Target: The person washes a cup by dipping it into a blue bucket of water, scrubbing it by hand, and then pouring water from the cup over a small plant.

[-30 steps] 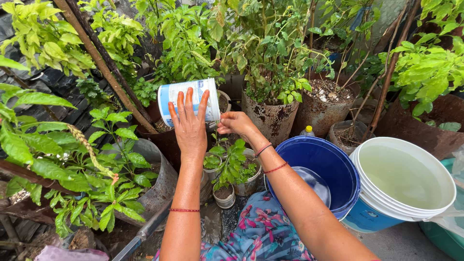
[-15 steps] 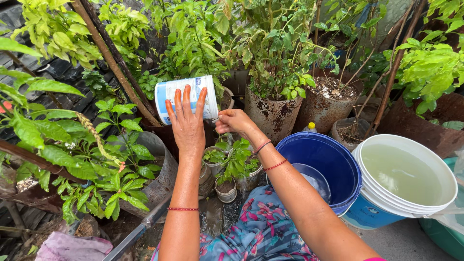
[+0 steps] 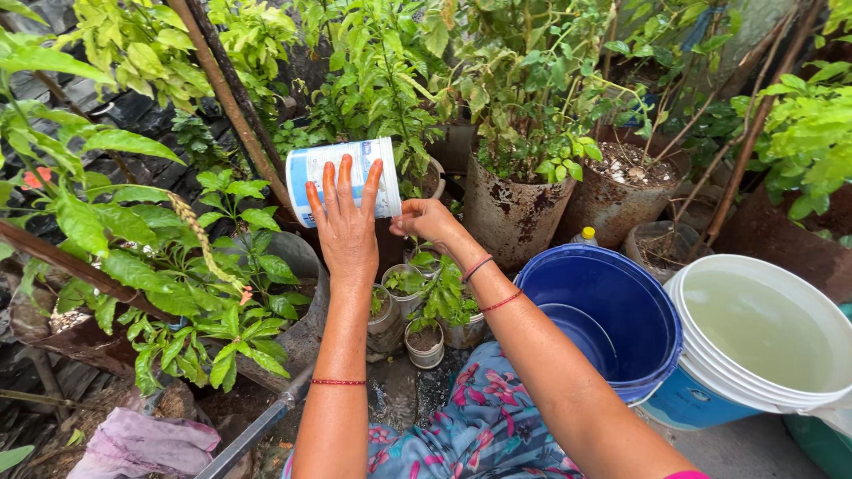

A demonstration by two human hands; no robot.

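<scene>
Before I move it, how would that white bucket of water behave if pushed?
The white bucket looks nearly full, so probably heavy and slow to slide. The water sits close to the rim, so a shove would likely slosh it over. Its wide base suggests tipping is unlikely.

A round white tub with a pale blue label lies tipped on its side above the small pots, near the middle of the view. Its label wraps the wall in white and light blue, with small dark print too fine to make out. The left hand lies flat against its side, and the right hand grips its rim on the right. Lower right, the white bucket carries a blue band of label low on its wall, mostly hidden behind the blue bucket.
</scene>
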